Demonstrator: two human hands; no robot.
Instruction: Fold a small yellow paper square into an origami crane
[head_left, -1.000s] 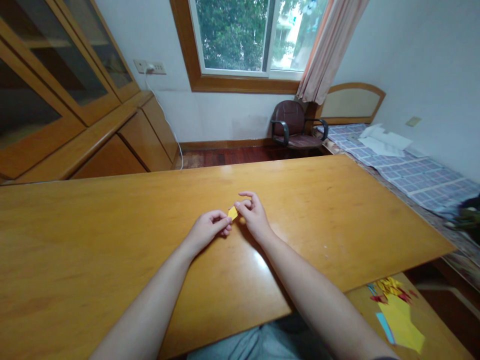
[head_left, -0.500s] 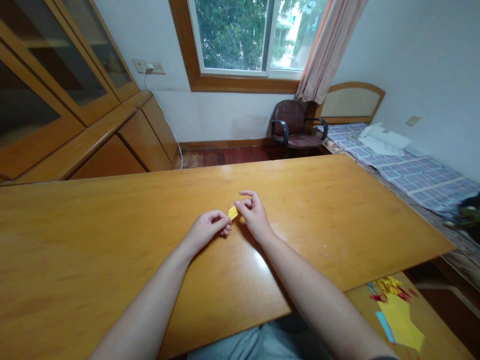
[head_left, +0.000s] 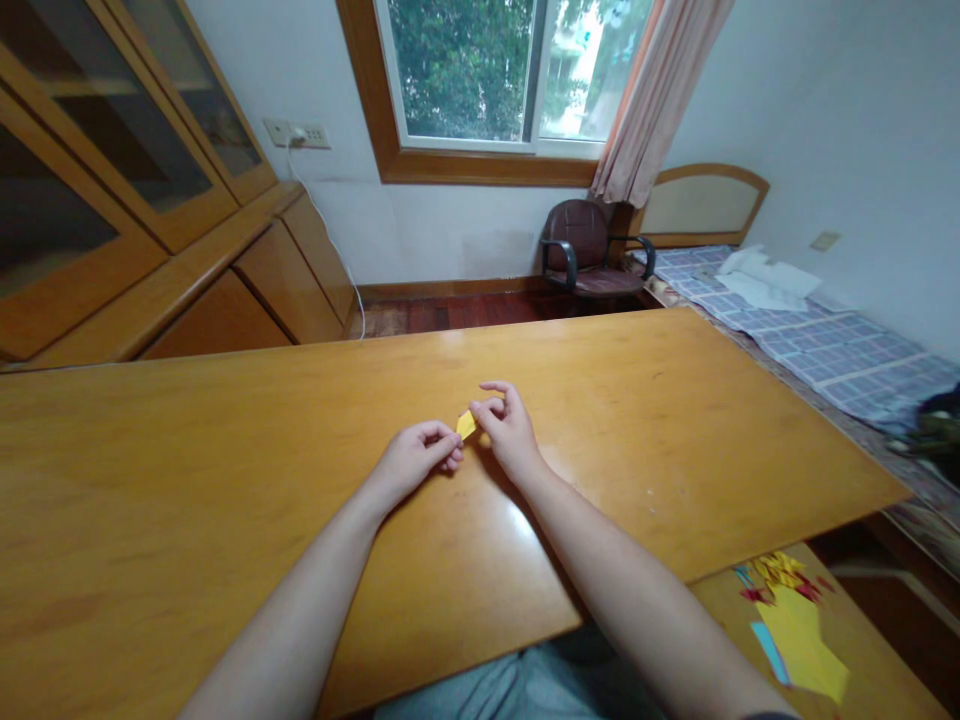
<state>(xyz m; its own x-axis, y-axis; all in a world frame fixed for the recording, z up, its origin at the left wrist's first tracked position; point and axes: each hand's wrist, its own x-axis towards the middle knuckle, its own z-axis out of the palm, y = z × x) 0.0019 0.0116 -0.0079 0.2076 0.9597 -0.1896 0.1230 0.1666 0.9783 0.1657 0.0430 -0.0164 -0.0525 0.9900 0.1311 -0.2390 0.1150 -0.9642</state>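
Fingers (head_left: pixel 433 429) of the left hand (head_left: pixel 412 456) pinch one end of a yellow paper (head_left: pixel 466 426), and the right hand (head_left: pixel 511 432) grips its other end with one finger (head_left: pixel 505 389) lifted. This paper is between the hands, over the table (head_left: pixel 225 480). At lower right lies a sheet (head_left: pixel 806 648); beyond the table, a chair (head_left: pixel 579 240).

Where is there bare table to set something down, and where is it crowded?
The table is bare from the left hand towards the cabinet, and from the right hand towards the bed, bar tiny specks. It is crowded between the hands, at the yellow piece, and on the lower surface, bottom right, with a yellow sheet and scraps.
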